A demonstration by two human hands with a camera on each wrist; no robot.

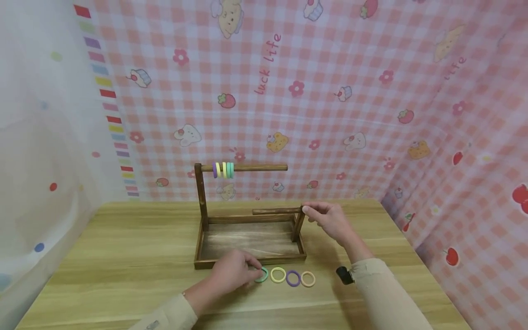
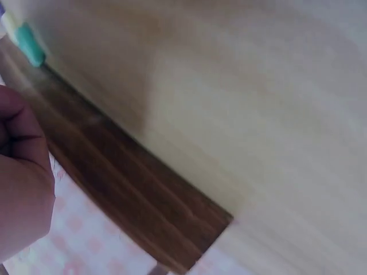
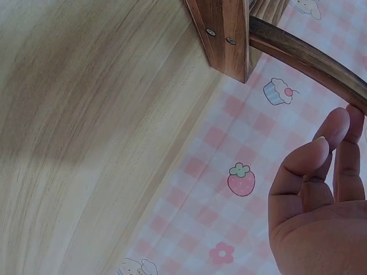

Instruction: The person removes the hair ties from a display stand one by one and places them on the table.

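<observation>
A dark wooden rack (image 1: 251, 238) stands on the table, with a tray base and a tall post on the left. Its upper rod (image 1: 255, 167) carries several coloured rings (image 1: 223, 170). My right hand (image 1: 306, 211) pinches the right end of the short lower rod (image 1: 276, 211); in the right wrist view its fingertips (image 3: 344, 123) meet that rod (image 3: 309, 57) beside the short post (image 3: 223, 34). My left hand (image 1: 256, 271) pinches a green ring (image 1: 262, 275) lying in front of the tray. Yellow (image 1: 278, 275), purple (image 1: 293, 278) and peach (image 1: 308, 278) rings lie in a row to its right.
The light wooden table (image 1: 123, 247) is backed by a pink checked cloth (image 1: 330, 114) at the rear and right, and a white dotted curtain (image 1: 41, 160) on the left. In the left wrist view the tray's edge (image 2: 132, 183) runs diagonally past my hand (image 2: 20, 172).
</observation>
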